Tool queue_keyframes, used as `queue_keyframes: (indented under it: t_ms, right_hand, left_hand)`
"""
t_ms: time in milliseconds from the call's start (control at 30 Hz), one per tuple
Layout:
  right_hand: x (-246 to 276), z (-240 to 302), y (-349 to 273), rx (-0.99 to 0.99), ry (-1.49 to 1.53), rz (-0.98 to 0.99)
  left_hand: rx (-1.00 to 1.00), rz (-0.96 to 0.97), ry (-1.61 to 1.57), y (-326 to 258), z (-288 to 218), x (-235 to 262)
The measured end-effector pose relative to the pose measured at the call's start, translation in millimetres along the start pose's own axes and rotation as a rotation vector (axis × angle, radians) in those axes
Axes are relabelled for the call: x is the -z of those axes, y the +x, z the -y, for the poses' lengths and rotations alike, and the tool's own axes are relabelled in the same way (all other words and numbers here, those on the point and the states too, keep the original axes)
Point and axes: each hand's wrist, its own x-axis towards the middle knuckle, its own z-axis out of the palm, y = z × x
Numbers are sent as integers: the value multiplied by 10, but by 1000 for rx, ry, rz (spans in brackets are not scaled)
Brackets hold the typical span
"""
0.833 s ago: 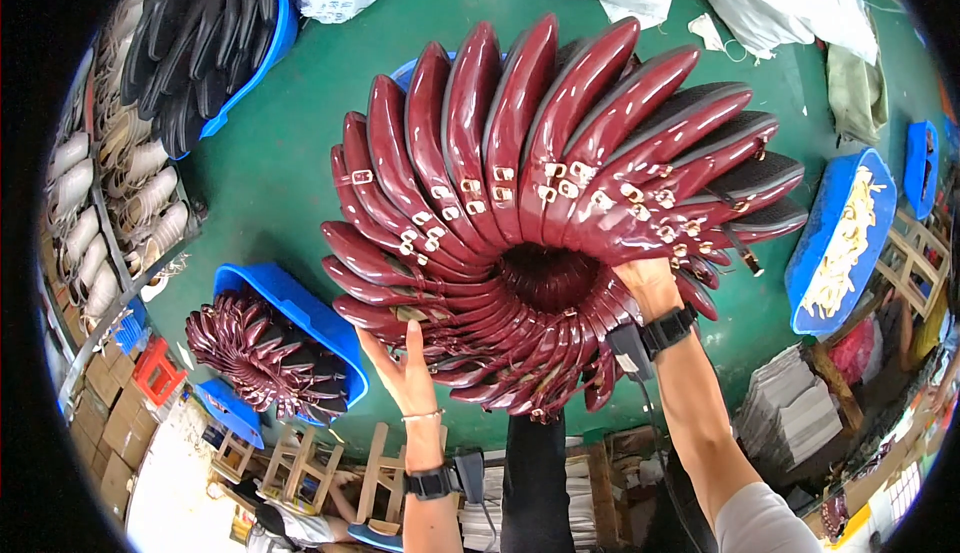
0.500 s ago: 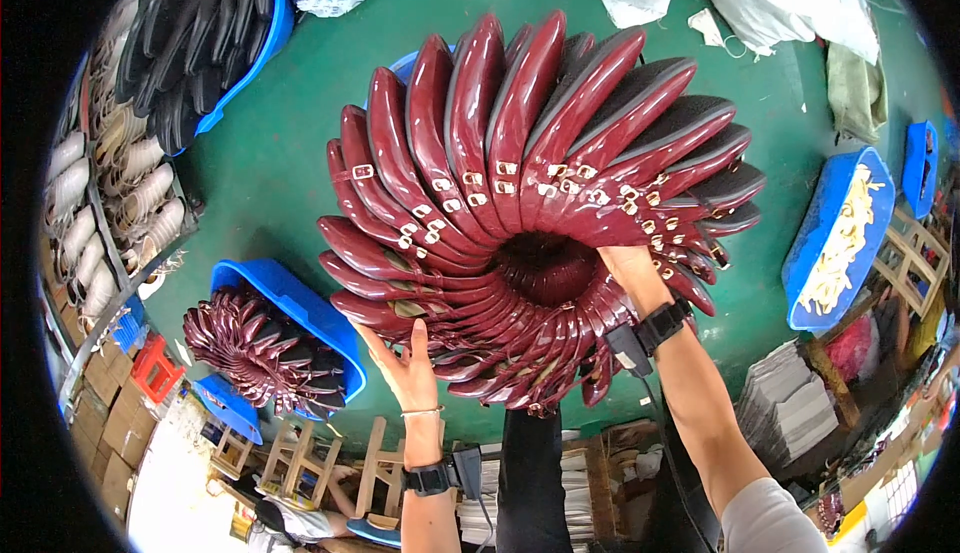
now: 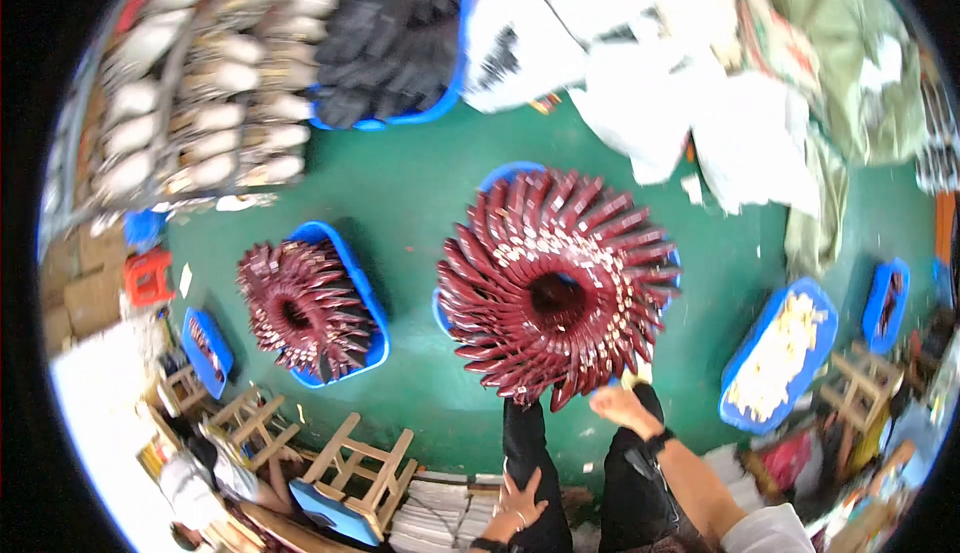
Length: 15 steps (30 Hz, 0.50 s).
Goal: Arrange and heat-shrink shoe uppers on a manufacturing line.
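Observation:
A ring of glossy dark-red shoe uppers (image 3: 540, 323) with small gold buckles, nested tightly around a dark central hole, rests in a blue tub (image 3: 515, 170) before me. My left hand (image 3: 522, 501) lies on my left thigh with its fingers spread, holding nothing. My right hand (image 3: 622, 408) is just off the near right edge of the ring, by my right knee. Its fingers are blurred, and a small pale yellowish piece shows beside it; whether it is held I cannot tell. Neither hand touches the ring visibly.
A second ring of dark-red uppers (image 3: 300, 303) fills a blue tub (image 3: 350, 271) at the left. Black pieces (image 3: 390, 43) heap a tub behind. Racks of pale shoes (image 3: 210, 133), white sacks (image 3: 740, 133), a tub of cream pieces (image 3: 780, 363) and wooden stools (image 3: 355, 473) surround.
Both hands have come off the ring of shoe uppers and drawn back toward me. The ring now appears lower and farther away, resting in its tub, and the view has widened.

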Motion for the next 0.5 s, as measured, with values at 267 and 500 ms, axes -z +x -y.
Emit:
queue_keyframes:
  t_ms: [267,500]
  right_hand:
    - [521,225,-1018,16,-431,541]
    - [1451,813,-1686,5,-677,750]
  left_hand:
    - [-719,-388,-751,-257,-461,-2235]
    - [-154,-648,-1094,-581,-1852,-2827]
